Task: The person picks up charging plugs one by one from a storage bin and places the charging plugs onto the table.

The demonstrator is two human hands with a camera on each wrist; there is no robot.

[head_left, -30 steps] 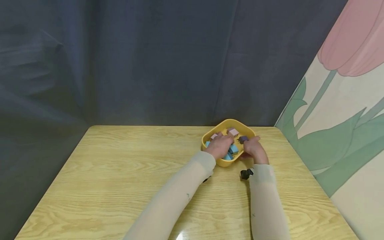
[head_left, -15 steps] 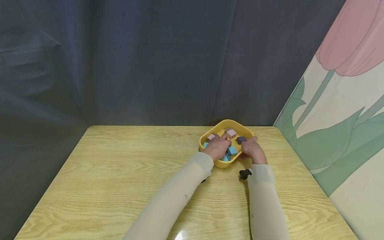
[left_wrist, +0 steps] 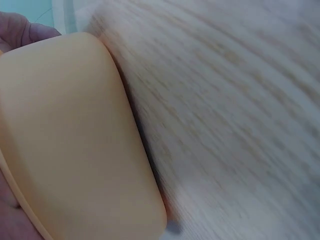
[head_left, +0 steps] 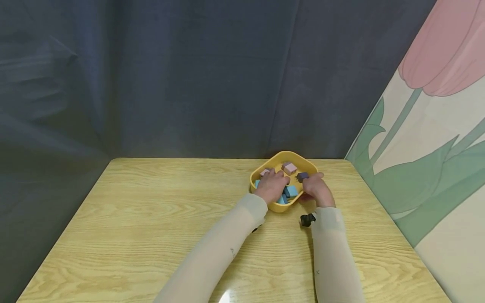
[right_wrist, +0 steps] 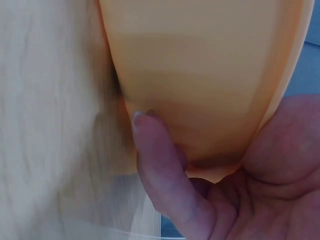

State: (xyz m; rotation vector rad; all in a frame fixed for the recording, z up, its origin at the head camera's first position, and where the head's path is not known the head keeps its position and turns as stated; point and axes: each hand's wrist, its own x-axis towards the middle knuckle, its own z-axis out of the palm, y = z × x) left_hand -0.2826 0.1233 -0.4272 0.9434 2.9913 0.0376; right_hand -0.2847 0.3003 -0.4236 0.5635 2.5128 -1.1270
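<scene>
Bin point(head_left: 279, 208) of pink and blue blocks point(head_left: 290, 168), right grip point(head_left: 319, 189) tight on rim point(head_left: 285, 152), left grip point(head_left: 271, 186) state unclear.

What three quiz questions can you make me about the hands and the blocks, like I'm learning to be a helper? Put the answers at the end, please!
1. Pick one. The tub is: A) red, B) yellow, C) green.
2. True or false? The pink blocks are inside the tub.
3. Which hand is closest to the dark purple block?

Key:
1. B, yellow.
2. True.
3. The right hand.
</scene>
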